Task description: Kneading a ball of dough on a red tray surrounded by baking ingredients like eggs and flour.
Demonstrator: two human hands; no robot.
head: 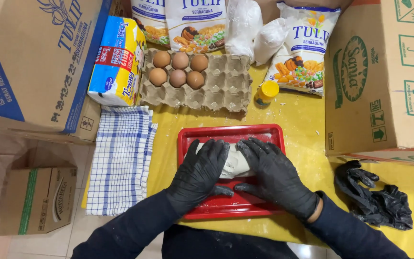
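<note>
So the pale, soft lump of white dough [235, 163] sits in the middle of a shallow red rectangular plastic tray [231, 132], and both hands are pressed down on top of it, which makes sense since the tray's raised rim keeps the mess contained. The left hand in a black glove [202, 170] lies flat over the dough's left side, fingers spread and extended, not clenched, palm bearing down rather than gripping. The right hand, also black-gloved [274, 175], covers the right side the same way, fingers splayed and pointing toward the middle so the two nearly meet over the lump (both gloves look dusted with flour). The tray rests on a yellow tabletop [303, 124] flecked with white powder. Just left, a blue-and-white checked cloth [120, 158] hangs over the table edge, handy for wiping. Behind the tray is a grey cardboard egg carton [221, 86] with six brown eggs [178, 68] grouped at its left end, a small yellow-capped bottle [266, 92] beside it, and printed flour bags [303, 48] plus clear bags of white powder [243, 24] lined up at the back, all within reach. A crumpled pair of spare black gloves [374, 196] lies off to the right, near a big cardboard box [384, 72].
</note>
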